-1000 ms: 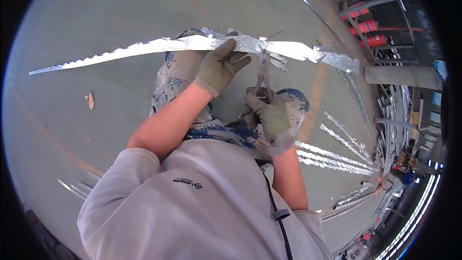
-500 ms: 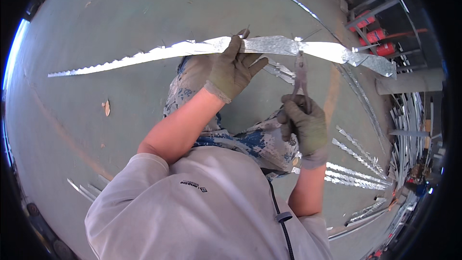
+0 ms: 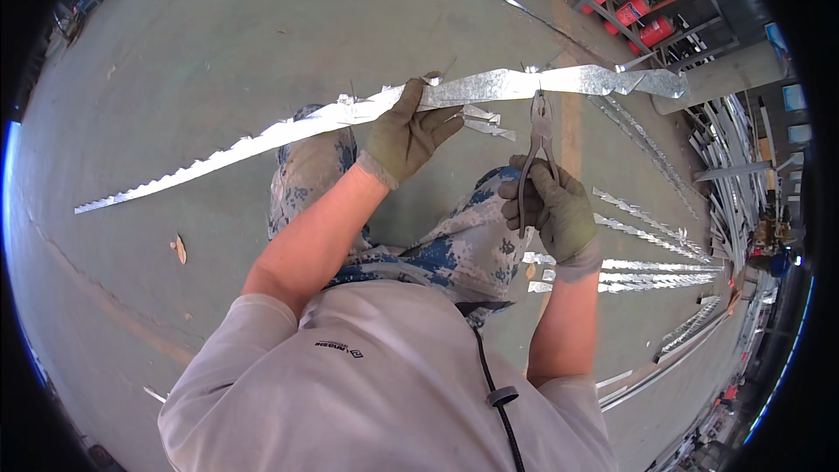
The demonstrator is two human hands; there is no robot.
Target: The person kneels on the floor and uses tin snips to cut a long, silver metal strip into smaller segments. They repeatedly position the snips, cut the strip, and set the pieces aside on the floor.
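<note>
My left hand (image 3: 411,131), in a dirty olive work glove, is closed around a long shiny sheet-metal strip (image 3: 489,87) left of its middle. The strip spans the view above my knees. Its left part has a toothed lower-left end, and thin pointed tabs stick up along its upper edge. Also gloved, my right hand (image 3: 559,210) holds a pair of pliers (image 3: 542,127) by its spread handles. The plier jaws point up and touch or nearly touch the strip's lower edge, right of my left hand. Whether they bite the metal I cannot tell.
Several similar toothed strips (image 3: 655,278) lie on the floor at the right. Beyond them stand a pile of metal lengths (image 3: 730,183), a grey cylinder (image 3: 725,79) and a rack with red fire extinguishers (image 3: 651,32). A dry leaf (image 3: 179,249) lies at the left.
The view has shifted, and the strip's left end sits lower. The plier handles look wider apart. Both hands keep hold of the strip and the pliers.
</note>
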